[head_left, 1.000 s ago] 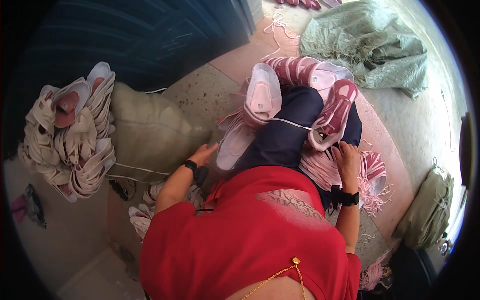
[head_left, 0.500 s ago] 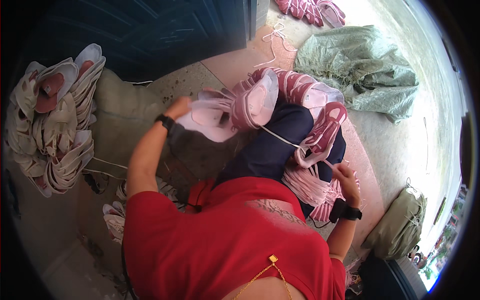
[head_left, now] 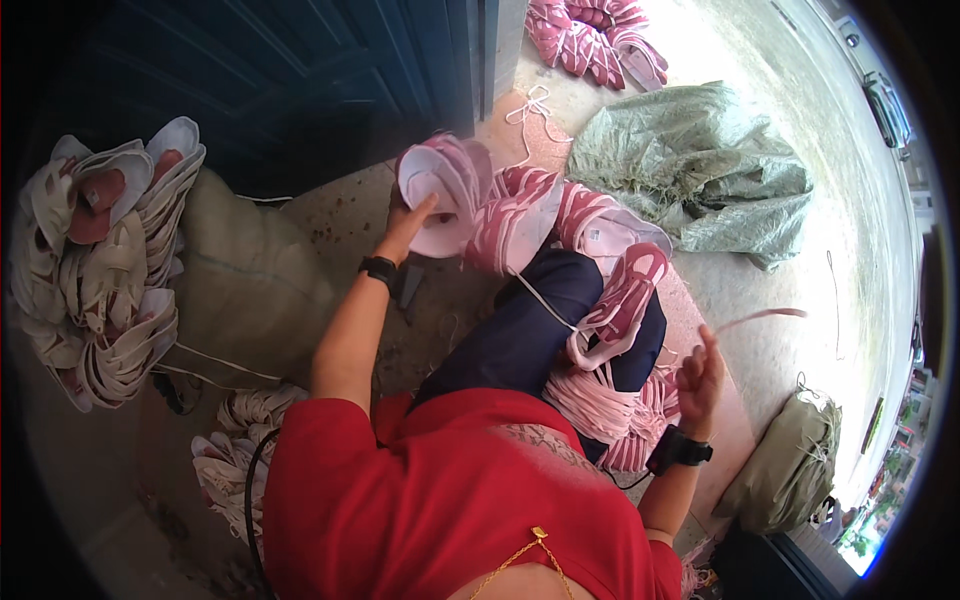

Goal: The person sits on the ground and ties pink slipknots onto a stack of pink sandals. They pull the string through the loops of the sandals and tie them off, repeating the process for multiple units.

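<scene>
My left hand (head_left: 408, 222) grips a bundle of nested pink-and-white shoe uppers (head_left: 437, 190), with the thumb laid over the inner lining. More maroon-and-pink shoe uppers (head_left: 515, 218) lie in a row over my knee, next to that bundle. One upper (head_left: 628, 295) rests on my dark trousers, and a white cord (head_left: 540, 297) runs to it across my thigh. To the right, my right hand (head_left: 700, 382) is raised with its index finger up. A thin pink strip (head_left: 762, 317) trails from its fingertips. Below it lies a bundle of pale pink strips (head_left: 592, 402).
Stacks of cream shoe uppers (head_left: 110, 270) stand at left beside a stuffed sack (head_left: 250, 270). A blue panelled door (head_left: 300, 90) is behind. A green woven sack (head_left: 700, 165), more maroon uppers (head_left: 590, 40) and an olive sack (head_left: 790, 460) lie on the floor.
My left hand has swung the bundle of uppers inward and more upright. My right hand has moved away from the upper on my lap, and the pink strip now trails from it.
</scene>
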Demonstrator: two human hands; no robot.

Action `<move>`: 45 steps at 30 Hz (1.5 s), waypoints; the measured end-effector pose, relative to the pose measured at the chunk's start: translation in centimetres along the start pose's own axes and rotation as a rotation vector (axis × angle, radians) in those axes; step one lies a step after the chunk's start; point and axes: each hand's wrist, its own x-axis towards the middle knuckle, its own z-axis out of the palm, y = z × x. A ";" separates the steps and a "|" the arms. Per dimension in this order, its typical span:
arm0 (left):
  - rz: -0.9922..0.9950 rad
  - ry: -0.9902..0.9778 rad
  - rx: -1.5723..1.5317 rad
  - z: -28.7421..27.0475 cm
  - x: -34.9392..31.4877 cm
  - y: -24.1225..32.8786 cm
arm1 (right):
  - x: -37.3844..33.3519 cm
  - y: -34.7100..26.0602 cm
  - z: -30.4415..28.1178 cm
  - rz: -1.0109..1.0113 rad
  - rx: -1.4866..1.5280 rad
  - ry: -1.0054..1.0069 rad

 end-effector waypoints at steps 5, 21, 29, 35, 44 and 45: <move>-0.203 0.042 -0.014 -1.2 -1.8 -4.5 | 4.5 5.9 10.4 0.306 -0.362 -0.330; 0.241 -0.181 1.116 -1.2 -3.7 1.7 | 17.4 18.4 22.0 0.426 -0.967 -0.365; 0.118 -0.480 1.176 -2.5 0.3 -0.7 | 10.6 14.1 20.4 -0.001 -0.599 -0.507; 0.129 -0.719 0.837 3.9 0.5 4.2 | 8.9 18.1 19.6 -0.607 -1.220 -0.487; -0.150 -0.393 0.692 5.7 2.5 0.8 | 11.6 17.2 18.6 -0.389 -1.024 -0.389; -0.093 -0.361 0.706 4.7 2.2 1.1 | 11.5 15.6 17.4 -0.250 -0.912 -0.396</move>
